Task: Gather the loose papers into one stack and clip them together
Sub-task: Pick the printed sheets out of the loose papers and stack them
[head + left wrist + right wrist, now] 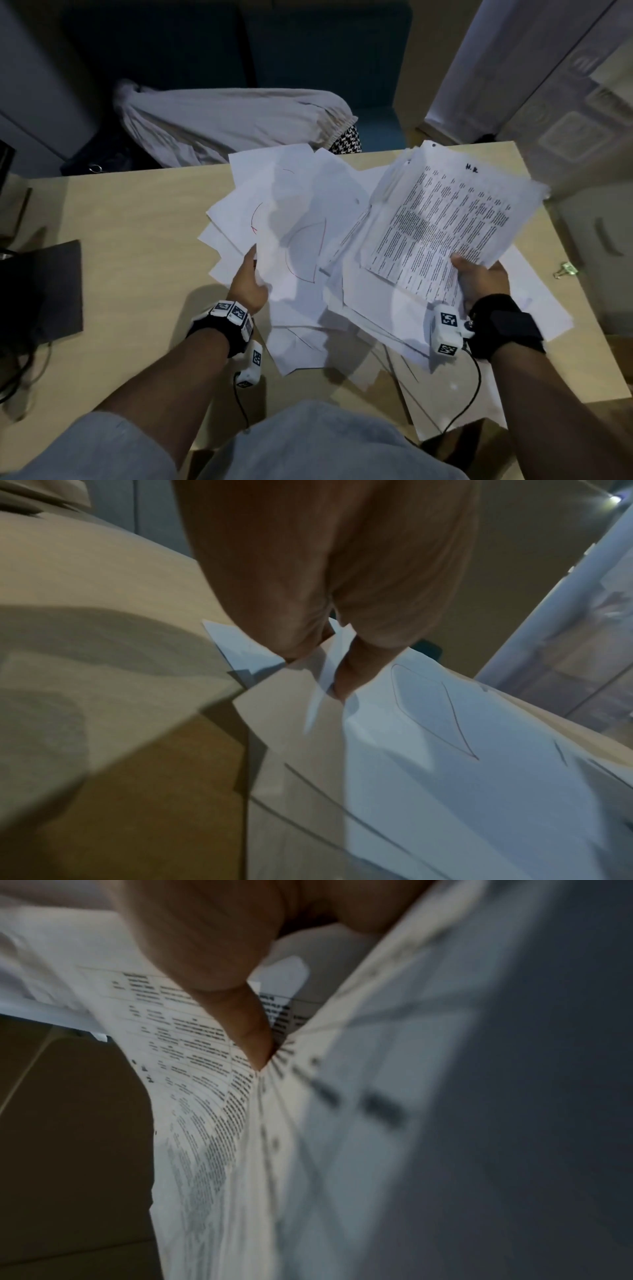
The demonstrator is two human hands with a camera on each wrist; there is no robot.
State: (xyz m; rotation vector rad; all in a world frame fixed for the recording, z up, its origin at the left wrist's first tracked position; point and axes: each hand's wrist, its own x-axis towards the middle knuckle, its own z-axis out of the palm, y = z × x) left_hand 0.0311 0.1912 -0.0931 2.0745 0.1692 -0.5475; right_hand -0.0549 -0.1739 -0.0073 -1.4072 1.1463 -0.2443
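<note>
beige wooden table (137,240); dark mat (51,291) — grey cloth (222,126) behind

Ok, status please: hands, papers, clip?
Right hand grips printed white sheets. Left hand pinches blank white sheets. Small metal binder clip lies untouched on beige table.

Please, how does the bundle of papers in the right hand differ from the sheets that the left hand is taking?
The bundle in the right hand, the printed sheets, carries dense black text and is lifted and tilted off the table. The blank sheets at the left hand show only thin drawn curves, partly red, and lie fanned, low over the table. Both are white, loose and unclipped.
</note>
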